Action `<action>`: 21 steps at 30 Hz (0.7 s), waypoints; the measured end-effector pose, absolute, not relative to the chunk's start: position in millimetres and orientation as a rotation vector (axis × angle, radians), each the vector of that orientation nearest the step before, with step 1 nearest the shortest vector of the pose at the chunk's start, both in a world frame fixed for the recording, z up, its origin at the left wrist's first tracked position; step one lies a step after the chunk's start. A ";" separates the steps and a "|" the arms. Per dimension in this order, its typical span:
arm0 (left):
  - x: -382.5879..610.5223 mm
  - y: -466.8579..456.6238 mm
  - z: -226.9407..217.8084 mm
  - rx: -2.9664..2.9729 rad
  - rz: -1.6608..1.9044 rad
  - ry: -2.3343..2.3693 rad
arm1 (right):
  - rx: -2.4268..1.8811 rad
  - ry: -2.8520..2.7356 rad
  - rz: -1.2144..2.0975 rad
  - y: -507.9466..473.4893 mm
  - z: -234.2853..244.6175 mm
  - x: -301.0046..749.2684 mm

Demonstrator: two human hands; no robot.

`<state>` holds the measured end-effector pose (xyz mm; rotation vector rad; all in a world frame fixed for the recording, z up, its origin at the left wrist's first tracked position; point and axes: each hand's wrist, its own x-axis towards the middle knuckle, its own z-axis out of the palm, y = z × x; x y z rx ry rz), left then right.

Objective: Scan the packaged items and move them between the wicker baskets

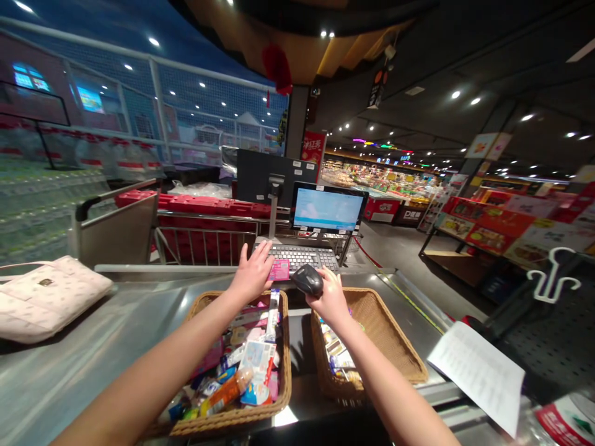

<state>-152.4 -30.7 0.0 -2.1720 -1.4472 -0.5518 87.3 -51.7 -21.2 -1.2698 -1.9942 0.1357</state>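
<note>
My left hand (253, 272) reaches over the near left end of the keyboard. Its thumb side closes on the edge of a small flat pink packet (279, 269), while the outer fingers stick out. A black handheld barcode scanner (307, 280) is gripped in my right hand (331, 297), its head turned toward the packet. Below my left arm stands a wicker basket (287, 371) full of mixed small packaged goods, among them an orange bottle (227, 391). Under my right arm, a second wicker basket (393, 328) contains fewer items, gathered at its left side.
Behind the keyboard (304, 255) stand a lit monitor (329, 209) and a dark screen back (260, 175). A pale handbag (56, 297) rests on the metal counter (134, 322) at left. Printed sheets (478, 371) and a white hook (553, 277) are at right.
</note>
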 end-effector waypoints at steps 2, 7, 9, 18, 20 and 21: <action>-155.0 -30.2 -0.9 -2.180 -0.561 -1.454 | -1.271 -2.000 0.139 -51.9 -22.3 85.5; -159.2 -28.7 -2.4 -2.187 -0.540 -1.464 | -1.269 -2.016 0.125 -50.6 -24.1 82.4; -160.4 -28.2 -3.2 -2.184 -0.520 -1.468 | -1.267 -2.022 0.127 -49.1 -25.1 81.5; -163.7 -30.2 -2.8 -2.178 -0.467 -1.506 | -1.241 -2.057 0.162 -46.4 -27.4 78.8; -164.3 -31.6 -2.1 -2.178 -0.473 -1.518 | -1.236 -2.055 0.155 -47.0 -26.9 78.9; -164.6 -32.3 -1.8 -2.177 -0.478 -1.523 | -1.234 -2.054 0.152 -47.3 -26.6 79.0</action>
